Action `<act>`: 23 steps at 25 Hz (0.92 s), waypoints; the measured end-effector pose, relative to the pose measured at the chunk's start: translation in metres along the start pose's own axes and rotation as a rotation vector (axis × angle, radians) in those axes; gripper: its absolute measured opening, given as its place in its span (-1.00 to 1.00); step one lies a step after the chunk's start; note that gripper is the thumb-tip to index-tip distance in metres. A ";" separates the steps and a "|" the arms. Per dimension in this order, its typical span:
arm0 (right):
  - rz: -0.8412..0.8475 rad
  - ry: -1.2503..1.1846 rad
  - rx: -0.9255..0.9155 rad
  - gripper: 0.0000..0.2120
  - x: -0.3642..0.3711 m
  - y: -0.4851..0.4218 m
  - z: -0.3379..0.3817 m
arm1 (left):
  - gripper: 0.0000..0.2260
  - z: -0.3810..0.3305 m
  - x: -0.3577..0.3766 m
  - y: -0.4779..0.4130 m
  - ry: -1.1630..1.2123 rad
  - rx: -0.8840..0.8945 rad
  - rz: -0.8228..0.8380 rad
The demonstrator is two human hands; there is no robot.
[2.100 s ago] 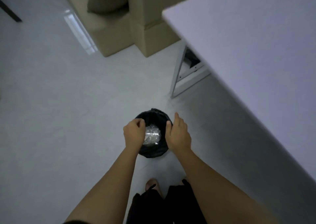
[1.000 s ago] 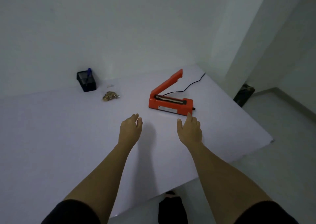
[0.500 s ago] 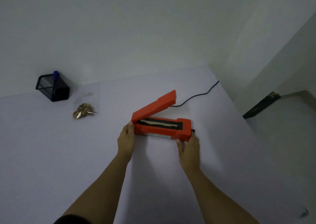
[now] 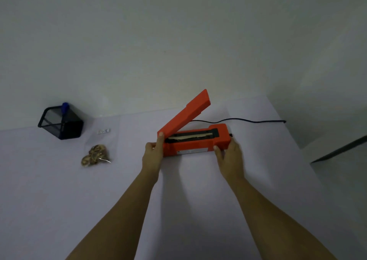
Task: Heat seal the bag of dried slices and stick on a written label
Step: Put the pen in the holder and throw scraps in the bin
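Note:
An orange heat sealer (image 4: 195, 142) lies on the white table (image 4: 59, 190) with its lever arm raised to the upper right. My left hand (image 4: 154, 152) grips its left end, thumb on top. Its right end is held by my right hand (image 4: 230, 153). A clear bag of dried slices (image 4: 96, 155) lies flat to the left, apart from both hands. A small white label (image 4: 103, 131) lies just beyond the bag.
A black mesh pen holder (image 4: 61, 123) with a blue-capped pen stands at the back left by the wall. The sealer's black cord (image 4: 248, 120) runs right to the table's edge. The floor drops away at the right.
I turned from a black bin on the floor to the table, reached out and took the sealer by both ends. Since half a second ago its base sits squarer to me.

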State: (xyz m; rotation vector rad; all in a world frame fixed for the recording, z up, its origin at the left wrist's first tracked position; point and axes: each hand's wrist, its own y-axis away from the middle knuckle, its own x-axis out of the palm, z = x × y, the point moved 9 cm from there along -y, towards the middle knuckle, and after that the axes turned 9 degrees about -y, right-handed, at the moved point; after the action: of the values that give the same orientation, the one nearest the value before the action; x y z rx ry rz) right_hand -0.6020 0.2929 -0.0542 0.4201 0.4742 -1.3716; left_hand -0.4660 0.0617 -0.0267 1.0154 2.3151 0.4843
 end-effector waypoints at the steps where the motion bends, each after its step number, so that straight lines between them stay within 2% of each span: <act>1: 0.003 -0.002 -0.013 -0.42 0.004 -0.013 0.004 | -0.29 -0.012 0.001 -0.007 -0.020 0.016 -0.011; 4: -0.002 0.008 -0.045 -0.42 0.012 -0.046 0.011 | -0.29 -0.030 0.006 -0.036 -0.022 0.038 -0.004; 9: -0.009 0.022 -0.097 -0.42 0.024 -0.084 0.020 | -0.42 -0.050 0.009 -0.078 -0.048 0.081 -0.064; 14: -0.021 0.025 -0.116 -0.38 0.030 -0.099 0.023 | -0.43 -0.058 0.013 -0.097 -0.075 0.115 -0.092; 23: 0.011 0.079 0.005 -0.26 0.023 -0.092 0.030 | -0.34 -0.061 0.008 -0.088 -0.093 0.097 -0.079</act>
State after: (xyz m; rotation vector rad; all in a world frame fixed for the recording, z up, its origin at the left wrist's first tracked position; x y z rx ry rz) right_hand -0.6880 0.2432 -0.0427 0.4818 0.5327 -1.3496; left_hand -0.5574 0.0047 -0.0284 0.9663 2.3044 0.2895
